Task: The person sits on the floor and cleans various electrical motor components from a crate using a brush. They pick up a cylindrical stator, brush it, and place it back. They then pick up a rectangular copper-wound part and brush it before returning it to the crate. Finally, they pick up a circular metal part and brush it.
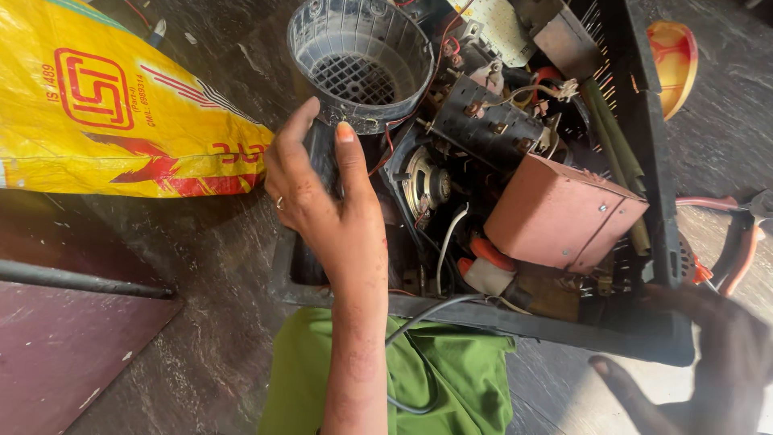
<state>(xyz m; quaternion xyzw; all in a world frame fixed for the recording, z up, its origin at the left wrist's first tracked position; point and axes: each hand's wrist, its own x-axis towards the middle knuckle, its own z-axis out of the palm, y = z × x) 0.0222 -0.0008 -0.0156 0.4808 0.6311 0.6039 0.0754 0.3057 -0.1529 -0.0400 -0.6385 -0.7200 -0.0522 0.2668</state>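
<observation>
Head view, left hand gripping ribbed grey plastic housing, right hand blurred, grip unclear

Black crate is packed tight: pink metal box, small speaker, wires and a grey perforated housing leave me no gap for fingers. Yellow sack blocks the upper left. Bare floor left of the crate is open.

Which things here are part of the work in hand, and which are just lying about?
In hand:
left hand gripping grey cage
right hand at black crate
speaker
brown box

Lying about:
yellow sack
orange bowl
pliers
green cloth
</observation>
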